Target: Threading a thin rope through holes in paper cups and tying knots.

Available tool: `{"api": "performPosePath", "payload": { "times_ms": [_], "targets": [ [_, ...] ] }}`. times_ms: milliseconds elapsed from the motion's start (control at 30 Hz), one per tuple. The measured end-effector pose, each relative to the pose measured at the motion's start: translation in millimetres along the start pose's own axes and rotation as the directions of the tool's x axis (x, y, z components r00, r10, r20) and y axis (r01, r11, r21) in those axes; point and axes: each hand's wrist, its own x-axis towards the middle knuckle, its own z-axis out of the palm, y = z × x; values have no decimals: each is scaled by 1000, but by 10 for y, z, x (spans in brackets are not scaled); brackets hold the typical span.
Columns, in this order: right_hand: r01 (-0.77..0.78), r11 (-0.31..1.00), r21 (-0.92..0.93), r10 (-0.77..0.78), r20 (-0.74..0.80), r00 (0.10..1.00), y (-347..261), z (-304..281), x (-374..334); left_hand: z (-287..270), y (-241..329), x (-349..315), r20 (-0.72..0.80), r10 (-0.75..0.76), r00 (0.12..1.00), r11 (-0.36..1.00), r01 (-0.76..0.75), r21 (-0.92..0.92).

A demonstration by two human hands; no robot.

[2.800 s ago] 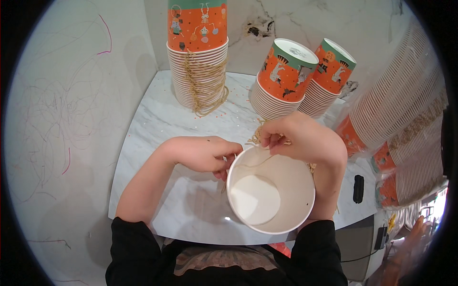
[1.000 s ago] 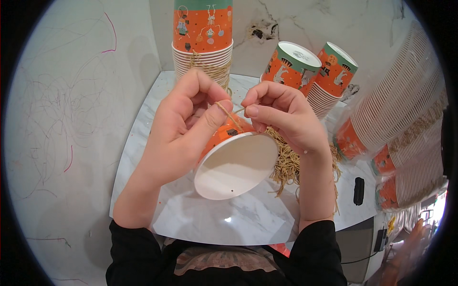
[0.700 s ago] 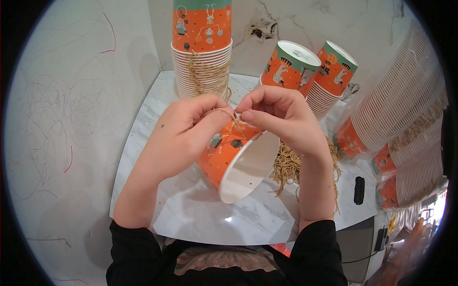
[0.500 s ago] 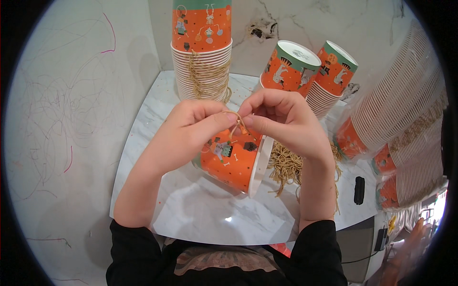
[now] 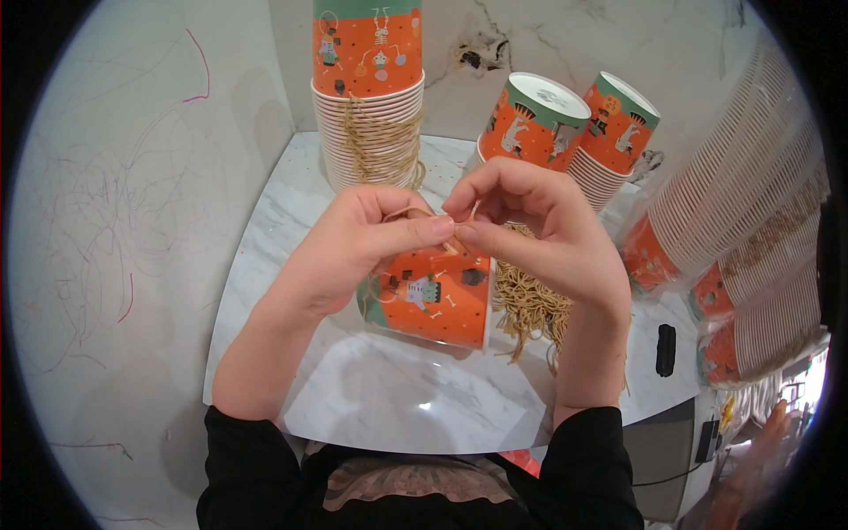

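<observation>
An orange and green paper cup [image 5: 428,305] with cartoon figures lies on its side on the table, its white rim to the right. Above it my left hand [image 5: 375,231] and my right hand [image 5: 539,216] meet, thumbs and forefingers pinched close together. Between them runs a thin tan cord [image 5: 450,246], a loop of it curving over the left fingers. Both hands hold parts of this cord near the cup's wall. Where exactly the cord meets the cup is hidden by the fingers. Right of the cup lies a heap of tan cords [image 5: 530,305], partly behind my right forearm.
A tall stack of nested cups [image 5: 369,132] with cords hanging from it stands at the back left. Two shorter upside-down stacks, one orange and green [image 5: 534,124], lean behind my right hand. Plastic-wrapped cup stacks [image 5: 715,185] line the right. A black object [image 5: 665,351] lies at the table's right.
My fingertips have come together, and the cord loop that stood up between them has shifted. The cup has turned slightly, its open mouth now less visible.
</observation>
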Motion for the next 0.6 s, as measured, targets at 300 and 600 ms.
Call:
{"api": "performPosePath", "payload": {
  "times_ms": [300,600],
  "targets": [
    [145,945,-294,-179,-91,980,-18,111,-57,2,-43,0,-108,25,994,992,-38,-123],
    [188,915,-358,-264,-177,948,-30,163,-55,39,-56,12,-126,42,991,990,-58,-126]
  ]
}}
